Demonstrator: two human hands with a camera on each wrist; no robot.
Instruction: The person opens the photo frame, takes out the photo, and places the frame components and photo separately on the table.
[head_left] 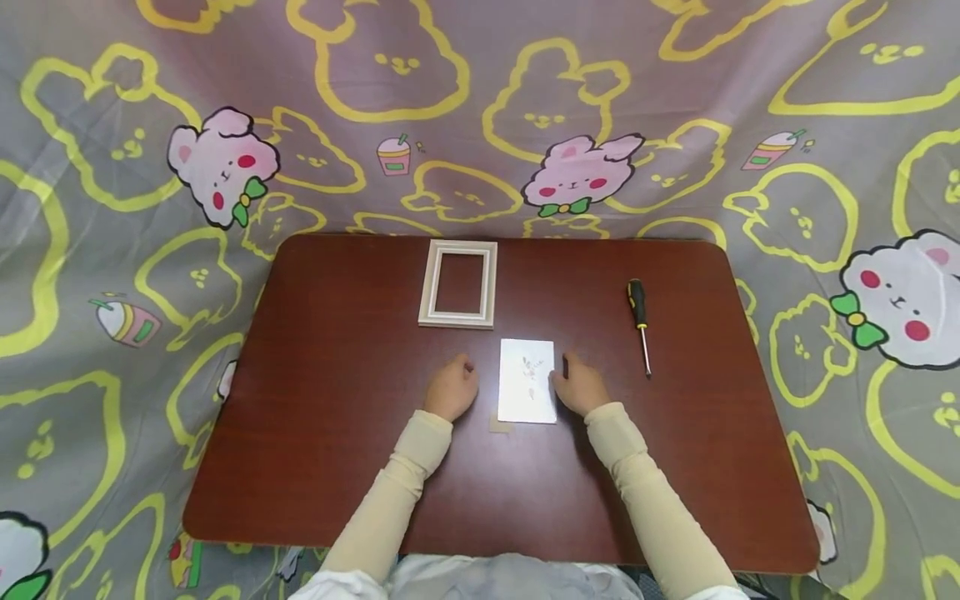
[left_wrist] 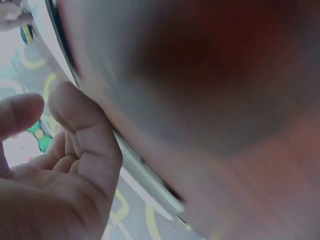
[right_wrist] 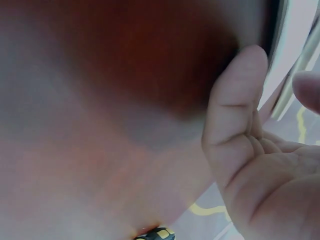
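Observation:
A white rectangular card with a small plant print lies in front of the person, a small tan piece showing at its lower left corner. My left hand is left of the card and apart from it, fingers loosely curled; in the left wrist view thumb and forefinger are apart with nothing between them. At the card's right edge is my right hand, its fingertips close to that edge. The right wrist view shows a gap between thumb and forefinger; whether they touch the card I cannot tell.
A cream picture frame lies behind the card, to the left. Off to the right is a screwdriver with a black and yellow handle. Both lie on a brown table. Patterned cloth hangs close around the back and sides.

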